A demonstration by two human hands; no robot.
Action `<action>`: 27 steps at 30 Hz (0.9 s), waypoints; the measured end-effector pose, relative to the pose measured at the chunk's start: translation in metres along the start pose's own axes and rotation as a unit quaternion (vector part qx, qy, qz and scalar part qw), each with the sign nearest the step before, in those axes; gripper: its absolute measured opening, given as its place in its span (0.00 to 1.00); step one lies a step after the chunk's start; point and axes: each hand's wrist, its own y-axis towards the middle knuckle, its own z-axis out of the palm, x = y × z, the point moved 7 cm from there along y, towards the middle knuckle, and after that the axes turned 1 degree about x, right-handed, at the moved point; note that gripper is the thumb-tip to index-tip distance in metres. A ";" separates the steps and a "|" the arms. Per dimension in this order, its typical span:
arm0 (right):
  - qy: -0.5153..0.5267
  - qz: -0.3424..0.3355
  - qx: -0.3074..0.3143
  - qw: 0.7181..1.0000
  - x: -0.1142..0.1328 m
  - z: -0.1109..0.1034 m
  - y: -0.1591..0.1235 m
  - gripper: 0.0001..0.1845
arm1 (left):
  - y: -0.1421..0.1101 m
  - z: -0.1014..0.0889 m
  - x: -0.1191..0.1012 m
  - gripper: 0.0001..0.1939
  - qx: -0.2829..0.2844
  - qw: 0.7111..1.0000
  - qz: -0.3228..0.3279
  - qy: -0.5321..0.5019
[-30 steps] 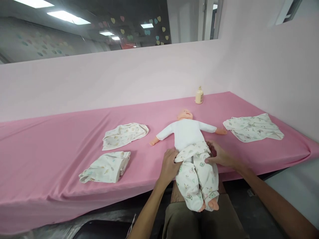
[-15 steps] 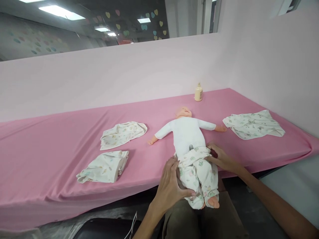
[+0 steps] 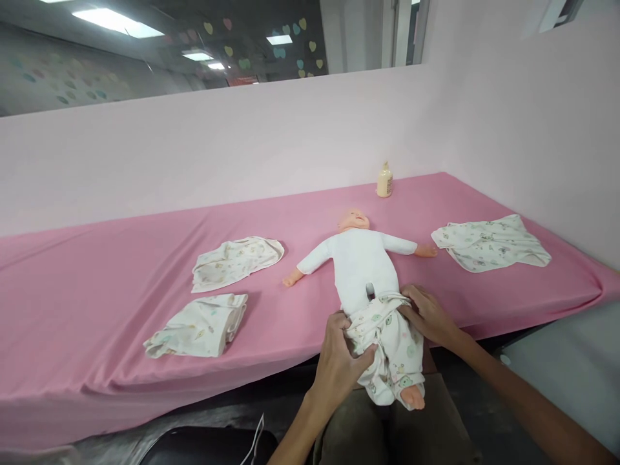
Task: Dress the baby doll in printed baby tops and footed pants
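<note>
At the near edge of the surface (image 3: 276, 323), the left hand (image 3: 335, 363) and right hand (image 3: 430, 318) are closed on the printed trousers (image 3: 401, 339), gripped from either side; neither hand is nearer. Doll (image 3: 363, 261) noted face up, its legs inside. Long axis of both directed away from the lap (image 3: 358, 429), waistband toward the wall (image 3: 217, 155), cuffs lapward.

Over at the far side stands a pale yellow pump bottle (image 3: 385, 183), close to the wall (image 3: 217, 155). A patterned cloth (image 3: 496, 245) lies at right on the pink sheet (image 3: 116, 290); at left there's a rounded cloth (image 3: 237, 261), with a folded cloth (image 3: 201, 329) nearer. Low at near left, a white cord (image 3: 256, 440) crosses a black seat (image 3: 194, 445). Hearts (image 3: 243, 63) dot the dark glass (image 3: 169, 48) at far left.
</note>
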 end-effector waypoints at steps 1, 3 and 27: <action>0.002 0.000 -0.009 1.000 0.001 0.000 0.001 0.09 | 0.002 0.000 0.000 0.20 -0.010 1.000 -0.006 -0.014; 0.007 0.011 -0.025 1.000 0.001 0.000 0.002 0.10 | 0.006 0.000 0.001 0.20 -0.032 0.998 -0.025 -0.051; 0.172 0.202 -0.038 0.964 0.004 -0.003 -0.010 0.18 | 0.027 -0.016 0.001 0.27 -0.011 0.980 -0.187 -0.061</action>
